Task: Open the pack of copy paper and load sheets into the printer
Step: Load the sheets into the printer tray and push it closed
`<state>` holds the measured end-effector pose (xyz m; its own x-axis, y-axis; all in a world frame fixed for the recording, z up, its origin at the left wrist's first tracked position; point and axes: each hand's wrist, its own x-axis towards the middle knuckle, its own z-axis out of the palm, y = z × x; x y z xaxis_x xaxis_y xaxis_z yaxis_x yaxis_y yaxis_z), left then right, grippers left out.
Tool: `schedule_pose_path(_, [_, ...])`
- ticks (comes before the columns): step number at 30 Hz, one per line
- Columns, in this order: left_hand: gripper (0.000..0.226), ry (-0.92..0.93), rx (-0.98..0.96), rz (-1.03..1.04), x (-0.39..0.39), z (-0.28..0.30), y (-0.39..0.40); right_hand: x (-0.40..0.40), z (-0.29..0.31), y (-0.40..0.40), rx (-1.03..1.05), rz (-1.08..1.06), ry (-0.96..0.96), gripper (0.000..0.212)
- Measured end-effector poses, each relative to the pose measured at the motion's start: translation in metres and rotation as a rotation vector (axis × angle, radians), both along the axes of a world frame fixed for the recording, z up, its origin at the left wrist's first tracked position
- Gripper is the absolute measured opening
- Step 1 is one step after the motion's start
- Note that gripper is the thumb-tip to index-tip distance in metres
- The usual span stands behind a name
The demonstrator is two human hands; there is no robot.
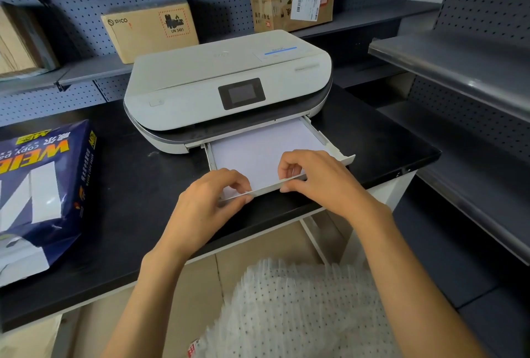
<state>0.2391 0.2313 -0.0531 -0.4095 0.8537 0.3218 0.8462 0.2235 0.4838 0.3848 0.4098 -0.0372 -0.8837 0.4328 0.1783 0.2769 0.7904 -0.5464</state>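
A white printer (226, 85) sits at the centre of the black desk (129, 191), its paper tray (338, 154) pulled out toward the lower middle of the frame with white sheets (258, 151) lying flat inside. Both hands pinch the tray's front lip — the left hand (209, 203) at its left end, the right hand (315, 180) just beside it. At the left edge lies the blue pack of copy paper (43, 185), torn open. Cardboard boxes (149, 28) stand on the shelf behind.

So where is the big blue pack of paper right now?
In the head view, the blue paper pack lies on the black table at the far left, torn open, left of the white printer and apart from both hands.
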Motion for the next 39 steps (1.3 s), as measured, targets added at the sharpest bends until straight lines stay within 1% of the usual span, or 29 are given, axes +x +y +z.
schedule_pose_path(7, [0.006,0.029,-0.017,0.053,-0.012,0.003,0.01,-0.016,0.0,0.007,0.021,-0.036,0.014,0.012])
schedule_pose_path(19, [0.008,0.117,-0.038,0.128,-0.037,0.012,0.031,-0.054,0.001,0.024,-0.012,-0.025,0.02,0.016])
schedule_pose_path(26, [0.009,0.229,-0.047,0.137,-0.053,0.016,0.044,-0.074,0.0,0.035,0.003,-0.037,0.035,0.016])
schedule_pose_path(31, [0.011,0.312,-0.049,0.135,-0.064,0.016,0.053,-0.086,-0.001,0.041,-0.027,-0.055,0.059,0.018])
schedule_pose_path(39, [0.016,0.37,-0.049,0.111,-0.081,0.016,0.063,-0.105,0.001,0.048,0.033,-0.062,0.06,0.024])
